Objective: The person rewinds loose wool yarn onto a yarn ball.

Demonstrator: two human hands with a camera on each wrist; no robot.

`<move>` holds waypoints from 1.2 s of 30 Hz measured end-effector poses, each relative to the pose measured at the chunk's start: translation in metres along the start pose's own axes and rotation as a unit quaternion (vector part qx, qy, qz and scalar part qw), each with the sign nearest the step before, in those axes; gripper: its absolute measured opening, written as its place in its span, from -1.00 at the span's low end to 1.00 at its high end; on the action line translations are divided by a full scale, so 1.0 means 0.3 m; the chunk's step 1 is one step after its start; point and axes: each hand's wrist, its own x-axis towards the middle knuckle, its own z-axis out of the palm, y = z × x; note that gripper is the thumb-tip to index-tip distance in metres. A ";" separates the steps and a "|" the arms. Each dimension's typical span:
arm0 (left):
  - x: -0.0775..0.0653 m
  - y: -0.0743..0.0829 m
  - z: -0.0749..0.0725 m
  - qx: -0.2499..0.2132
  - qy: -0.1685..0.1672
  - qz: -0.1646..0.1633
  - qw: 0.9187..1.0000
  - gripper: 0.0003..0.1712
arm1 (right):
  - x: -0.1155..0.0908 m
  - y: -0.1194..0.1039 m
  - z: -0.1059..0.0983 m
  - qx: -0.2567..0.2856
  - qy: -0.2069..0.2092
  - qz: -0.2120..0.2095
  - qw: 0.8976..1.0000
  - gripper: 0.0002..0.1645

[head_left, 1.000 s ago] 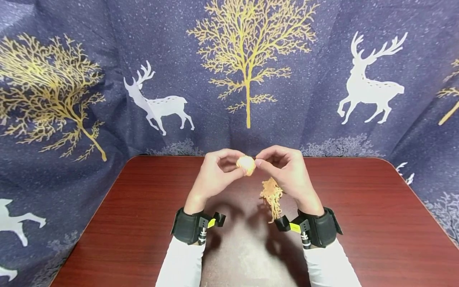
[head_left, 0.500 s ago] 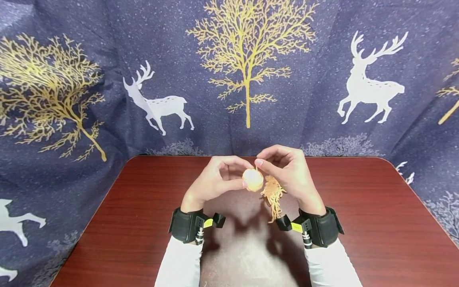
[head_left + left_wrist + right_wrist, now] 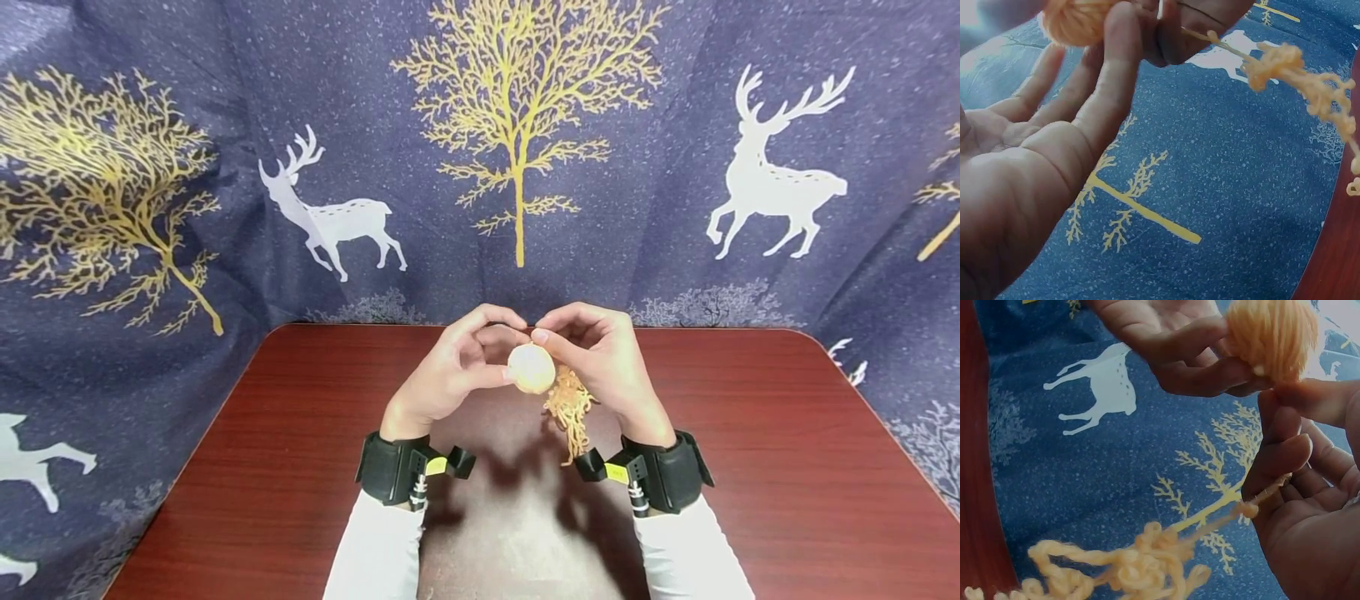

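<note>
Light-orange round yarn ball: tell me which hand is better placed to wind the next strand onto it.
Right hand, probably: the thin strand from the tangled light-orange yarn runs into its fingers, while the left hand is holding the yarn ball.

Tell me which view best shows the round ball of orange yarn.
The right wrist view: the round ball of orange yarn appears largest, its strands distinct, though cropped on top. The head view shows it small, overexposed; the left wrist view, only part.

I see blue cloth (image 3: 652, 192) beyond the far edge of the table (image 3: 787, 450). It bears white deer (image 3: 783, 185) and gold trees (image 3: 517, 146).
</note>
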 end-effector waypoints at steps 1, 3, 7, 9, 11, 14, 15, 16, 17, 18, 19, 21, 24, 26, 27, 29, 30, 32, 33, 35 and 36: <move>0.001 0.000 0.001 -0.001 0.002 0.004 1.000 -0.45 | 0.001 0.002 -0.001 -0.002 0.001 0.004 1.000 -0.89; 0.001 0.002 0.004 -0.003 0.004 0.003 1.000 -0.46 | 0.003 0.007 -0.003 -0.007 0.005 0.012 1.000 -0.90; 0.000 0.007 0.007 -0.014 0.005 -0.007 1.000 -0.59 | 0.006 0.013 -0.008 -0.015 0.009 0.018 1.000 -0.90; -0.001 0.008 0.009 -0.028 0.005 -0.011 1.000 -0.64 | 0.007 0.017 -0.009 -0.018 0.009 0.015 1.000 -0.90; -0.002 0.008 0.011 -0.035 0.008 -0.013 0.999 -0.65 | 0.009 0.020 -0.009 -0.021 0.011 0.010 1.000 -0.91; -0.002 0.007 0.014 -0.020 0.015 -0.012 1.000 -0.67 | 0.010 0.023 -0.010 -0.025 0.013 0.003 1.000 -0.91; -0.002 0.006 0.015 -0.013 0.019 -0.013 1.000 -0.68 | 0.010 0.024 -0.011 -0.027 0.015 0.001 1.000 -0.91; -0.001 0.005 0.015 -0.002 0.025 -0.010 1.000 -0.66 | 0.010 0.025 -0.011 -0.028 0.018 0.000 0.999 -0.91; 0.000 0.005 0.017 0.003 0.031 -0.009 0.999 -0.61 | 0.010 0.026 -0.013 -0.029 0.020 0.000 0.999 -0.91; 0.001 0.004 0.017 0.005 0.036 -0.008 0.999 -0.56 | 0.010 0.026 -0.013 -0.029 0.022 -0.001 0.999 -0.91; 0.002 0.005 0.018 0.009 0.042 -0.009 0.999 -0.52 | 0.010 0.027 -0.014 -0.029 0.025 -0.002 0.999 -0.91; 0.003 0.005 0.020 0.010 0.050 -0.012 0.999 -0.47 | 0.010 0.028 -0.015 -0.028 0.029 -0.002 0.999 -0.91; 0.002 0.008 0.022 0.006 0.058 -0.015 0.998 -0.48 | 0.011 0.031 -0.013 -0.026 0.029 -0.005 0.999 -0.91; 0.003 0.010 0.024 0.005 0.062 -0.011 0.998 -0.50 | 0.012 0.035 -0.009 -0.025 0.025 -0.008 0.999 -0.90; 0.004 0.011 0.025 0.002 0.067 -0.004 0.998 -0.50 | 0.013 0.038 -0.007 -0.025 0.022 -0.009 0.999 -0.90; 0.006 0.013 0.028 -0.006 0.082 0.012 0.997 -0.51 | 0.014 0.043 -0.003 -0.025 0.015 -0.007 1.000 -0.90; 0.007 0.014 0.029 -0.011 0.093 0.022 0.995 -0.53 | 0.014 0.045 0.000 -0.027 0.012 -0.004 1.000 -0.90; 0.012 0.015 0.032 -0.028 0.121 0.042 0.991 -0.58 | 0.013 0.048 0.005 -0.031 0.005 0.001 0.999 -0.90; 0.014 0.015 0.035 -0.037 0.137 0.052 0.988 -0.58 | 0.013 0.048 0.008 -0.034 0.002 0.007 0.999 -0.90; 0.020 0.014 0.038 -0.055 0.172 0.072 0.981 -0.54 | 0.011 0.046 0.015 -0.042 -0.007 0.013 0.999 -0.90; 0.023 0.013 0.040 -0.064 0.190 0.082 0.976 -0.52 | 0.009 0.044 0.018 -0.048 -0.012 0.015 0.999 -0.90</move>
